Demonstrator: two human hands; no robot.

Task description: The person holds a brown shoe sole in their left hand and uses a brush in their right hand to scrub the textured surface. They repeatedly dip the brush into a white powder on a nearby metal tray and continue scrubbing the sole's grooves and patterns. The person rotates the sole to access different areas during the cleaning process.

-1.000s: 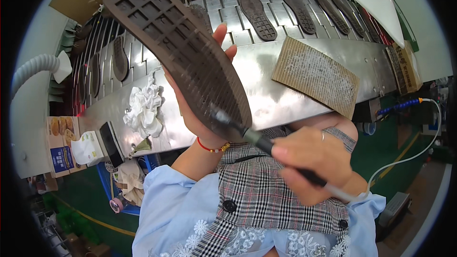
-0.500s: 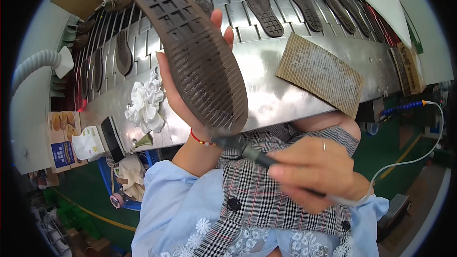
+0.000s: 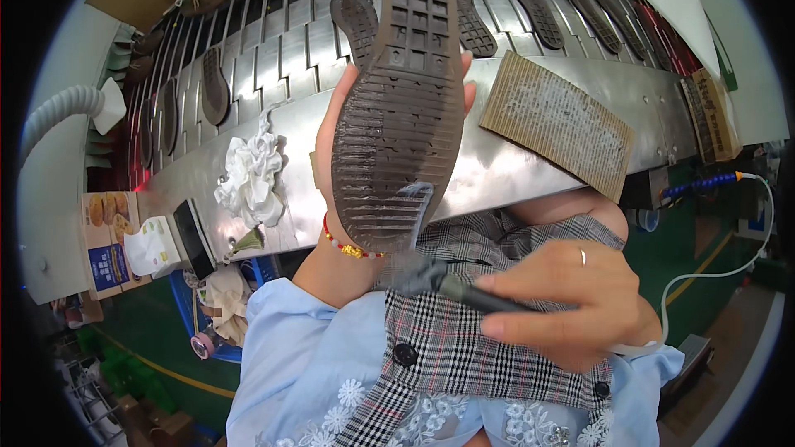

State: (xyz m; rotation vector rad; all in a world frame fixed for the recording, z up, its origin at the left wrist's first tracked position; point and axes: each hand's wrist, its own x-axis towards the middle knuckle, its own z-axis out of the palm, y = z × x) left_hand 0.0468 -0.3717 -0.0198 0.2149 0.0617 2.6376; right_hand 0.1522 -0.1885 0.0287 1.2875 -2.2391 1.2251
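My left hand (image 3: 331, 199) holds a dark brown shoe sole (image 3: 403, 108) upright, tread side facing me, toe pointing away. A red bead bracelet is on that wrist. My right hand (image 3: 571, 298), with a ring on one finger, grips a dark-handled brush (image 3: 451, 281). The brush's blurred bristles touch the heel end of the sole. Both hands are above a metal workbench (image 3: 497, 174).
A corrugated cardboard pad (image 3: 556, 120) lies on the bench to the right, a crumpled white rag (image 3: 252, 174) to the left. Behind, a slatted conveyor (image 3: 273, 41) carries several dark soles. A white cable (image 3: 745, 257) runs at right; boxes (image 3: 103, 240) stand at left.
The sole has swung from leaning left to nearly upright and moved rightward. My right hand has shifted right and up, bringing the brush to the heel end.
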